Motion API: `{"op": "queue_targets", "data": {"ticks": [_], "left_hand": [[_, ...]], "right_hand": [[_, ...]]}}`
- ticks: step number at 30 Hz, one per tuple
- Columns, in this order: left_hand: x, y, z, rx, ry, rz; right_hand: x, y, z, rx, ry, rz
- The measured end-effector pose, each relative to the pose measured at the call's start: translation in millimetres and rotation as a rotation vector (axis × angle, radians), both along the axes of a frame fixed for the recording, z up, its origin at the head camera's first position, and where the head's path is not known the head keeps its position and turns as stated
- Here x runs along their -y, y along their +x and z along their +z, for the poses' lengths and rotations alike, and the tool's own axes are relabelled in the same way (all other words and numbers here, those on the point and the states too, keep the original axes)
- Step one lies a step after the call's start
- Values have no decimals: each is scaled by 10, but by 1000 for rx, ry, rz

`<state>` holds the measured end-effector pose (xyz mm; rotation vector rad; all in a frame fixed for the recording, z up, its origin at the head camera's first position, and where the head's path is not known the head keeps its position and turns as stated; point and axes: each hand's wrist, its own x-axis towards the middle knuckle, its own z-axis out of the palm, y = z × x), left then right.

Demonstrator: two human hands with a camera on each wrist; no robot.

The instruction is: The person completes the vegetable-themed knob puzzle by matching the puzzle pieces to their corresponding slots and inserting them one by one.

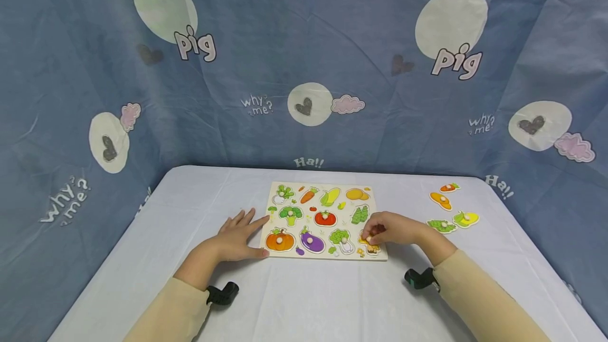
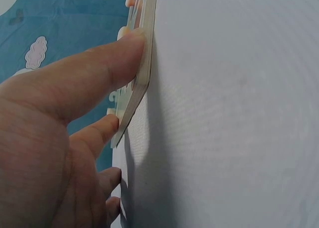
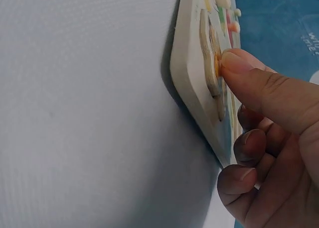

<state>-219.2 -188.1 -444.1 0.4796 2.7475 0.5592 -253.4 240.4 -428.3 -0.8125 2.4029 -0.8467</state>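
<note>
A wooden vegetable puzzle board [image 1: 344, 221] lies on the white table, with several knobbed pieces in it, among them a pumpkin [image 1: 280, 241], an eggplant [image 1: 312, 241] and a tomato [image 1: 325, 219]. My right hand [image 1: 390, 227] is over the board's near right corner and pinches the mushroom puzzle piece [image 1: 373, 249] between thumb and fingers. In the right wrist view this piece [image 3: 207, 54] stands slightly proud of the board, and the other fingers curl beneath. At the board's left edge my left hand [image 1: 236, 237] lies with fingers spread, its thumb [image 2: 107, 66] touching the near corner.
Right of the board lie loose pieces: a carrot [image 1: 449, 188], an orange-yellow potato-like piece [image 1: 440, 201], a yellow corn [image 1: 466, 219] and a green pea-like piece [image 1: 442, 226]. A blue printed cloth [image 1: 266, 141] hangs behind the table [image 1: 304, 300]. Black wrist cameras [image 1: 223, 294] sit at both sleeves.
</note>
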Motion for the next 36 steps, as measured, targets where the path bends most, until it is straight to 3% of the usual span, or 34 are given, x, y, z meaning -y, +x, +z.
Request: {"op": "queue_targets", "data": {"ticks": [17, 31, 36], "left_hand": [[3, 8, 19, 0, 2, 0], [15, 15, 13, 12, -7, 11], [8, 6, 32, 14, -14, 9]], "right_hand": [[-32, 91, 7, -19, -28, -83], [-319, 245, 132, -158, -61, -183], [-454, 287, 208, -192, -75, -275]]}}
